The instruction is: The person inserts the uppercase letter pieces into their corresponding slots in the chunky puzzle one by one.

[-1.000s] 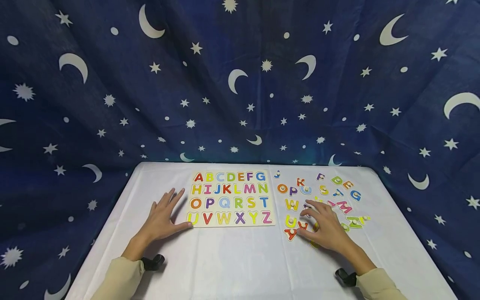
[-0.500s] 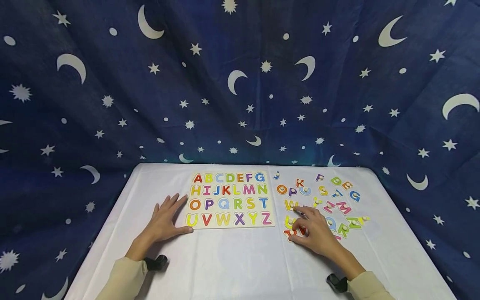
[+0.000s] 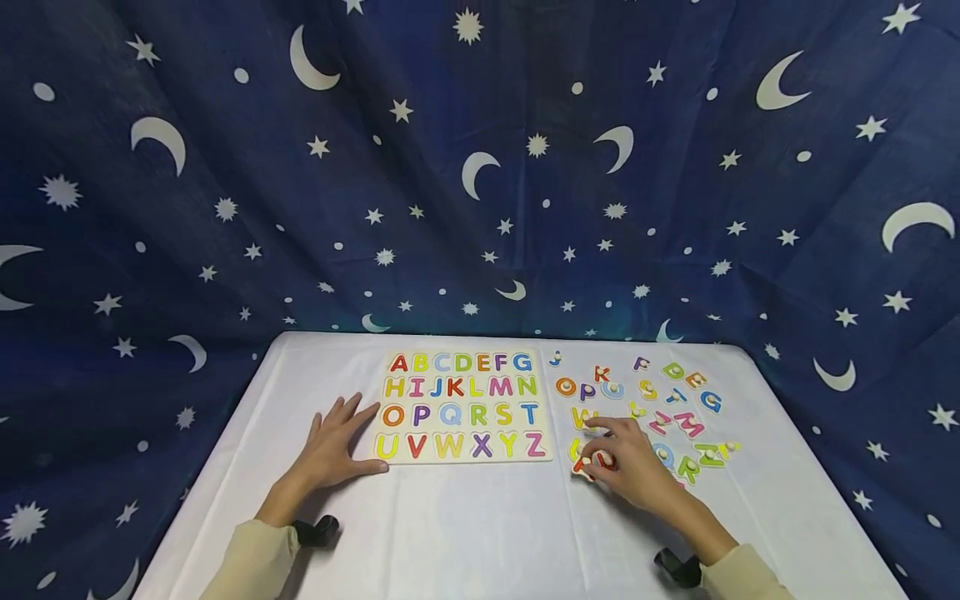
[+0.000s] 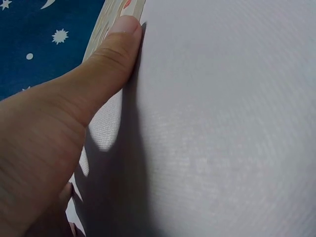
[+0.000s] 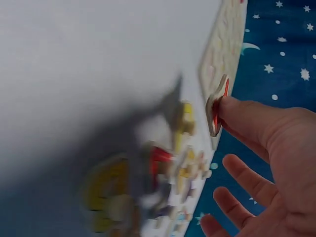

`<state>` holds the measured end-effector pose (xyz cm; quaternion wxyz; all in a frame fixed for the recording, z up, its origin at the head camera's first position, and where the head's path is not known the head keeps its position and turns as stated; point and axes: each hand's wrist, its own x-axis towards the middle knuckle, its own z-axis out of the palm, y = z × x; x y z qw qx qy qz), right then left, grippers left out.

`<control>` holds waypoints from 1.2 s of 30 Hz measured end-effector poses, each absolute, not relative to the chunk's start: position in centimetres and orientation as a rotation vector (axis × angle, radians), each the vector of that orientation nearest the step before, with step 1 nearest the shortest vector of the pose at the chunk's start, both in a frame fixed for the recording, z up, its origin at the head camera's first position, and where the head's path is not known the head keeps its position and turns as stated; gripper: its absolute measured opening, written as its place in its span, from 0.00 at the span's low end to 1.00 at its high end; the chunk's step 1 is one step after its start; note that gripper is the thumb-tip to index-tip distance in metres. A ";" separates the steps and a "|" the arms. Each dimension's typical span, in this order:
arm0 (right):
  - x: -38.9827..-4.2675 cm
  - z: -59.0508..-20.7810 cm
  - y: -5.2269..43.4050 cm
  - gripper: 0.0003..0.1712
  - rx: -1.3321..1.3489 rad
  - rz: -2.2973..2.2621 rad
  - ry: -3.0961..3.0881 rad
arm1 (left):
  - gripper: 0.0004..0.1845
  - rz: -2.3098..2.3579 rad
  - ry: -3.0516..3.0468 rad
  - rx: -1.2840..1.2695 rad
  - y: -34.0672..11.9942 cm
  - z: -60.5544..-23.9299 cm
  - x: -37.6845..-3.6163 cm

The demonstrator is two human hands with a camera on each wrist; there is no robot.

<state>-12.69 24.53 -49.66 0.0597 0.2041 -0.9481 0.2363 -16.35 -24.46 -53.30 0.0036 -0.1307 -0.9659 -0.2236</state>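
Note:
A wooden alphabet board (image 3: 463,407) with coloured letters A to Z lies at the middle of the white table. My left hand (image 3: 339,435) rests flat beside the board's left edge, fingers straight, and its thumb (image 4: 116,44) touches the board's near corner (image 4: 112,11). Loose letter pieces (image 3: 660,400) with small pegs are scattered to the right of the board. My right hand (image 3: 603,457) is at the near-left end of that pile. It pinches a red letter piece (image 5: 216,109), tilted up on edge off the cloth, while the other fingers (image 5: 242,173) are spread.
A white cloth (image 3: 465,525) covers the table, bare along the front. A dark blue curtain (image 3: 480,167) with moons and stars hangs behind and around the table. Yellow and red pieces (image 5: 163,158) lie blurred under my right hand.
My right hand slid left across the loose letters and took hold of the red piece at the pile's near-left end. My left hand stayed beside the board.

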 end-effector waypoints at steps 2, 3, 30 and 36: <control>-13.3 -49.1 24.1 0.10 0.636 0.732 -2.852 | 0.56 -0.701 -3.018 -0.408 -24.5 -53.4 -16.3; -13.7 -48.8 23.9 0.09 0.641 0.737 -2.845 | 0.56 -0.699 -3.014 -0.408 -24.5 -53.5 -16.3; -26.9 -47.3 7.8 0.06 0.683 1.100 -2.804 | 0.57 -0.699 -3.005 -0.380 -24.4 -53.9 -15.9; -28.9 -47.6 3.2 0.05 0.685 1.180 -2.836 | 0.57 -0.733 -3.006 -0.377 -24.4 -54.1 -16.0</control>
